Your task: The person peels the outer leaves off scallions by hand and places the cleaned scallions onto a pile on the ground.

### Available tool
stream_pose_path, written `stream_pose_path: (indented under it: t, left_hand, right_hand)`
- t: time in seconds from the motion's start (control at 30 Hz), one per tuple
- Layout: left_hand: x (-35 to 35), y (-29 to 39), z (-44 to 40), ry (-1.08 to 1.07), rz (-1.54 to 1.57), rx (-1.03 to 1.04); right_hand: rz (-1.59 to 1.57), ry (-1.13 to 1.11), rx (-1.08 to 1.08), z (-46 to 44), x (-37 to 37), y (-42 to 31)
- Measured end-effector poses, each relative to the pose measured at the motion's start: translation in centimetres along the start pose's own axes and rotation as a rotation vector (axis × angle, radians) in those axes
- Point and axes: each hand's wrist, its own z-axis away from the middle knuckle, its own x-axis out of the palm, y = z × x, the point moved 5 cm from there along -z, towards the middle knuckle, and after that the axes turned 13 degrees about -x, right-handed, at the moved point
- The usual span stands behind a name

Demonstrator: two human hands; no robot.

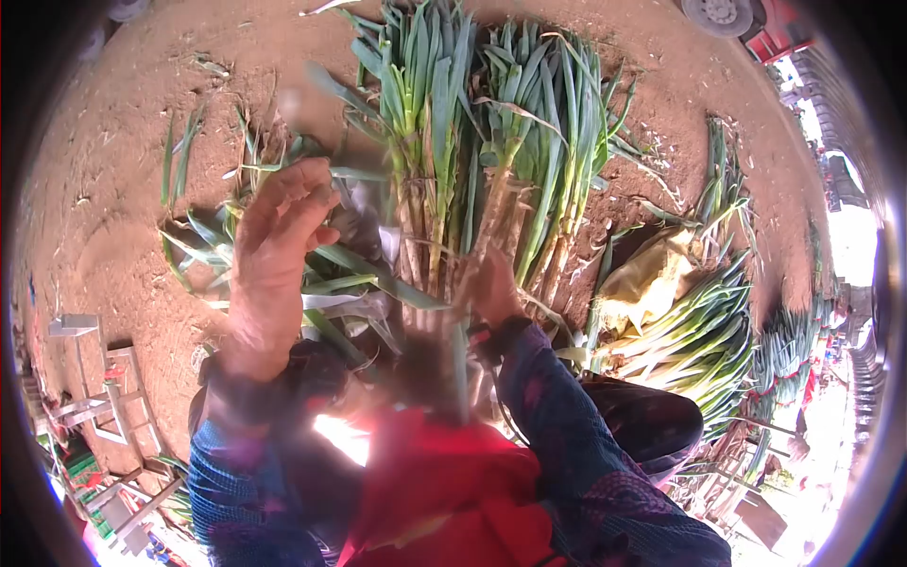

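Observation:
My right hand (496, 288) is closed around the lower stalk of a leek (495, 203), whose long green leaves point away from me. Raised on the left, my left hand (283, 250) has its fingers curled in; anything between them is hidden. Just beyond my hands, leeks with brownish outer skins lie in a thick bundle (430, 123) on the soil. More leeks (565, 170) lie to its right. Under and beside my left hand are loose green leaves (350, 274). The area just below my right hand is blurred.
At right, a yellowish sack (652, 279) lies by a pile of leeks (694, 326) with pale stems. Further right are more bundles (789, 345). Metal-framed stools (113, 406) stand at left on the brown ground (123, 227). A wheel (720, 13) shows at top right.

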Motion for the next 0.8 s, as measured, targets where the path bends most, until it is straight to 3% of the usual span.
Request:
stream_pose_path:
  t: [0.1,0.27,0.37,0.47,0.5,0.53,0.57,0.63,0.67,0.7,0.73,0.77,0.8]
  left_hand:
    - [0.4,-0.8,0.0,-0.013,0.032,0.017]
    - [2.5,-1.7,-0.2,-0.084,0.034,-0.006]
    - [4.8,-3.4,-0.3,-0.184,-0.038,-0.015]
    - [8.3,-5.7,0.9,-0.246,-0.005,-0.127]
    - [9.6,-7.4,0.7,-0.292,-0.051,-0.179]
    - [11.1,-8.5,0.8,-0.504,-0.123,-0.098]
    - [12.2,-9.8,2.0,-0.536,-0.152,0.013]
    - [16.3,-11.4,5.4,-0.651,-0.069,-0.482]
    - [17.7,-12.4,6.4,-0.653,-0.219,-0.541]
    - [19.3,-14.1,7.3,-0.878,-0.127,-0.536]
    - [20.7,-16.2,7.4,-0.974,-0.051,-0.652]
    - [20.9,-14.9,9.5,-0.853,-0.028,-0.668]
    - [21.6,-15.5,9.7,-0.867,0.037,-0.638]
  right_hand:
    - [-0.016,0.042,-0.025,-2.2,0.0,-1.8]
    - [-0.232,-0.233,0.176,7.1,1.7,-4.1]
    - [0.086,0.015,0.227,16.1,0.5,-5.6]
    - [-0.272,-0.355,0.385,22.3,-2.7,-7.0]
    - [-0.149,-0.278,0.331,24.6,-3.6,-7.2]
    - [-0.024,-0.193,0.234,26.9,-3.7,-9.0]
    - [0.113,-0.104,0.148,29.2,-4.0,-10.9]
    - [0.254,-0.13,0.029,32.1,-3.5,-12.7]
    - [0.298,-0.192,-0.005,32.8,-3.1,-13.0]
    - [0.309,-0.248,-0.019,33.5,-2.8,-13.3]
    - [0.319,-0.285,-0.037,34.1,-2.6,-13.7]
    - [0.323,-0.313,-0.047,34.8,-2.5,-13.9]
    - [0.322,-0.332,-0.055,35.4,-2.3,-14.0]
